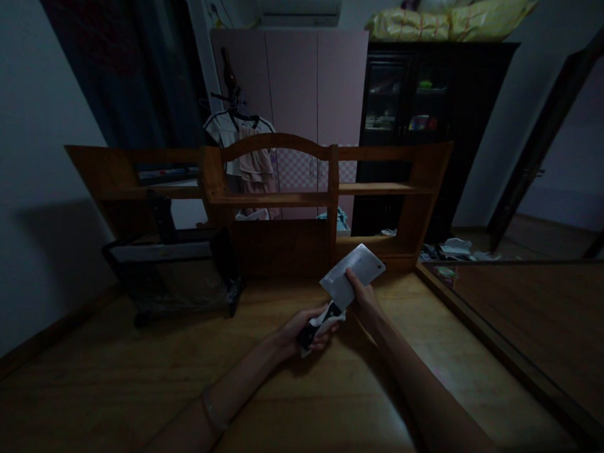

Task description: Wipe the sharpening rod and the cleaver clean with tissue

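A cleaver [356, 271] with a broad silver blade and a dark handle is held tilted above the wooden desk. My left hand [311, 329] is closed around its handle, together with a crumpled white tissue or cloth [322, 321]. My right hand [364, 297] grips the blade near its lower right edge, thumb lying on the near face; the other fingers are mostly hidden behind it. The blade points up and away to the right, with a small hole near its far corner.
On the desk [290, 414] at left stands a black-framed rack [177, 275] with a dark upright thing [162, 216] at it. A wooden shelf unit [275, 199] runs along the back. To the right is a raised edge [487, 338] beside a brown surface [550, 309].
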`<state>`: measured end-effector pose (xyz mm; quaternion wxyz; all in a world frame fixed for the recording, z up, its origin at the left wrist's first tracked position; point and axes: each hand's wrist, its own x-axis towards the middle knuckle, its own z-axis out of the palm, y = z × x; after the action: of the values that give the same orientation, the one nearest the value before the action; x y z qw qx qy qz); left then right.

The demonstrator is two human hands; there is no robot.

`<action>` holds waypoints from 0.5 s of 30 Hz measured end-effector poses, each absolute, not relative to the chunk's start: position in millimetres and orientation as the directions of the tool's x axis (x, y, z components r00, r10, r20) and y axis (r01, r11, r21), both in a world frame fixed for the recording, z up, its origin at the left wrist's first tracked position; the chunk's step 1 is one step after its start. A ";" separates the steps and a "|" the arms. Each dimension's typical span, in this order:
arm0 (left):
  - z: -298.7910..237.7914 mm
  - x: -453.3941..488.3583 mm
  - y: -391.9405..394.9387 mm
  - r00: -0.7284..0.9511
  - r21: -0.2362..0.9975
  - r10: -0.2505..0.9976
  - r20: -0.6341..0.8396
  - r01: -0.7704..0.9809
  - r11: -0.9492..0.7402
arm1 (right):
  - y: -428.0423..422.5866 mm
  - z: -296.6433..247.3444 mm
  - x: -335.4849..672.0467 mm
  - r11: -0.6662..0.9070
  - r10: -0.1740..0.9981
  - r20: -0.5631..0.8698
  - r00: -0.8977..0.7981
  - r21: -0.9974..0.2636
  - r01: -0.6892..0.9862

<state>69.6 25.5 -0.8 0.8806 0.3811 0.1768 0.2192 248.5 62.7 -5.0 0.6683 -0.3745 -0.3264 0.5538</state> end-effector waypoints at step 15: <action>-14.7 66.2 37.1 0.683 0.704 0.710 -0.172 -0.418 0.573 | 62.3 2.3 251.0 0.146 0.961 -0.034 0.274 -0.779 -0.610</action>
<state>66.2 37.1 -14.7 0.8581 0.3245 0.2245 0.3287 251.0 62.3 2.3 0.7154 -0.3541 -0.2479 0.5490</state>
